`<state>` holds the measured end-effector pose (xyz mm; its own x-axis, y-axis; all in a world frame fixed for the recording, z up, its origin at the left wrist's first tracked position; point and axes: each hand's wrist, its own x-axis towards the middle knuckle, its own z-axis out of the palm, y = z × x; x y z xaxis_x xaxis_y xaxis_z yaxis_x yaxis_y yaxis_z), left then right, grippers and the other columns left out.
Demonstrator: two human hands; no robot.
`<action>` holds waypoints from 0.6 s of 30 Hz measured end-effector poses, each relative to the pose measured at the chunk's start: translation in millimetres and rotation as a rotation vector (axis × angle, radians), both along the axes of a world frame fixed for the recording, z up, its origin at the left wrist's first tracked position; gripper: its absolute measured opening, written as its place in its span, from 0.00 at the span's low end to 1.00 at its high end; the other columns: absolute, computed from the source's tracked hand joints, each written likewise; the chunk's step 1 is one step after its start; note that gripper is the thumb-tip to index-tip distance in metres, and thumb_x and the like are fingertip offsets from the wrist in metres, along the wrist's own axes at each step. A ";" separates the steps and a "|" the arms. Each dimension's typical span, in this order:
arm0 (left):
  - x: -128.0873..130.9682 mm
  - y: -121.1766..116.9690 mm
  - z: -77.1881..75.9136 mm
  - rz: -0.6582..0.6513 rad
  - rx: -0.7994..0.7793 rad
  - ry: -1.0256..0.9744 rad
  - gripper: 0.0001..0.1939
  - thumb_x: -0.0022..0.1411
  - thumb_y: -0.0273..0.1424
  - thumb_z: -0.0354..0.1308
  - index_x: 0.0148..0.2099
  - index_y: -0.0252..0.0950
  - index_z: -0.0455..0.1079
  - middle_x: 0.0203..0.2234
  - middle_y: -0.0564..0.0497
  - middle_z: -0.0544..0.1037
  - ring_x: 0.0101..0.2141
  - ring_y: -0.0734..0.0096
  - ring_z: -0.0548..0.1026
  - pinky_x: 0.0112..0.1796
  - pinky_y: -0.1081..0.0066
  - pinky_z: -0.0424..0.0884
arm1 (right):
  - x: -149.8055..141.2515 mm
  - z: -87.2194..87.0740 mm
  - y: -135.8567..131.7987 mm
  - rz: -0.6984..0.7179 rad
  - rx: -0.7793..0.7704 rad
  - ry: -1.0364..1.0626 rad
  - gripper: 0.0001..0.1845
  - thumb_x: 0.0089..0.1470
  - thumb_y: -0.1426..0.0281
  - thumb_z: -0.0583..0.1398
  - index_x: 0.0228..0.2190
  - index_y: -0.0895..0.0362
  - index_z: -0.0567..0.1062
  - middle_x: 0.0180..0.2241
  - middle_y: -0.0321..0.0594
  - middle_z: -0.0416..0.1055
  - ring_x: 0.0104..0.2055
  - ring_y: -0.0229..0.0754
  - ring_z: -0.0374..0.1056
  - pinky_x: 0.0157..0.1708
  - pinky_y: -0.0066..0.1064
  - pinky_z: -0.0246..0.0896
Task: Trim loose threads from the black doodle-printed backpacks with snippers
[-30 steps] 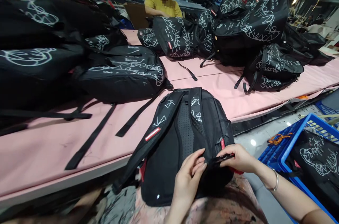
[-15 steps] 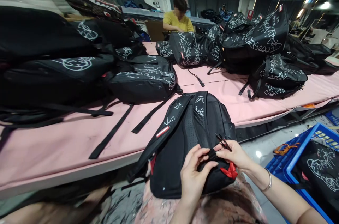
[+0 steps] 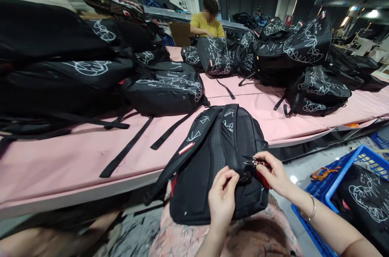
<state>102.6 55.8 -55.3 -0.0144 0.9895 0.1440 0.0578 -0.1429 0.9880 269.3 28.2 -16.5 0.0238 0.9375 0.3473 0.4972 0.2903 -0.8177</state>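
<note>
A black backpack (image 3: 197, 184) with white scribbles on its straps leans from my lap against the table edge, its padded back facing up. My left hand (image 3: 223, 194) is closed in a pinch at the lower end of a shoulder strap (image 3: 244, 177), where the webbing is bunched. Any loose thread there is too small to see. My right hand (image 3: 272, 172) holds dark thread snips (image 3: 253, 162), their blades pointing left just above the bunched webbing. Part of a red piece (image 3: 263, 179) shows beneath the right hand.
Several scribble-printed black backpacks (image 3: 164, 91) lie on the pink-covered table (image 3: 130, 160), straps hanging toward me. On the floor at right stands a blue crate (image 3: 330, 194) with a backpack inside. A person in a yellow top (image 3: 206, 25) sits beyond the table.
My right hand has drawn up and right off the webbing, and the snips have swung to point left. My left fingers have closed into a tighter pinch. The red piece is now mostly covered.
</note>
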 end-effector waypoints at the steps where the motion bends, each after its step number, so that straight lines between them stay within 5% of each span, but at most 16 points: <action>1: -0.1 -0.3 0.1 -0.004 -0.029 -0.019 0.10 0.51 0.38 0.58 0.28 0.36 0.72 0.33 0.46 0.75 0.42 0.60 0.71 0.45 0.63 0.66 | 6.2 3.6 -1.2 -0.011 0.102 -0.156 0.10 0.59 0.66 0.52 0.39 0.58 0.69 0.33 0.41 0.70 0.34 0.40 0.64 0.34 0.31 0.57; 4: 1.0 -0.9 2.0 -0.014 -0.095 -0.050 0.11 0.49 0.39 0.59 0.27 0.36 0.72 0.34 0.46 0.75 0.43 0.59 0.71 0.44 0.64 0.67 | 22.7 12.3 -3.2 0.052 0.321 -0.533 0.12 0.61 0.68 0.50 0.37 0.60 0.71 0.28 0.42 0.69 0.30 0.41 0.62 0.30 0.32 0.55; 9: 4.8 -0.7 5.9 -0.030 -0.123 -0.064 0.11 0.48 0.39 0.59 0.26 0.36 0.71 0.33 0.46 0.74 0.43 0.59 0.70 0.43 0.65 0.67 | 31.5 29.0 1.7 0.144 0.390 -0.936 0.12 0.61 0.68 0.50 0.38 0.59 0.71 0.27 0.40 0.67 0.28 0.40 0.58 0.27 0.31 0.49; 18: 6.5 -0.4 4.1 -0.084 -0.120 -0.051 0.09 0.50 0.37 0.58 0.26 0.37 0.70 0.29 0.46 0.73 0.44 0.58 0.68 0.44 0.66 0.65 | 34.7 57.1 22.5 0.348 0.444 -1.136 0.11 0.62 0.71 0.49 0.37 0.57 0.71 0.25 0.37 0.64 0.27 0.37 0.57 0.26 0.30 0.46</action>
<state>109.1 55.4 -51.3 0.0649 0.9976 0.0258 -0.0003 -0.0259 0.9997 304.0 50.6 40.6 -0.7159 0.6326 0.2955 0.6952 0.6848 0.2183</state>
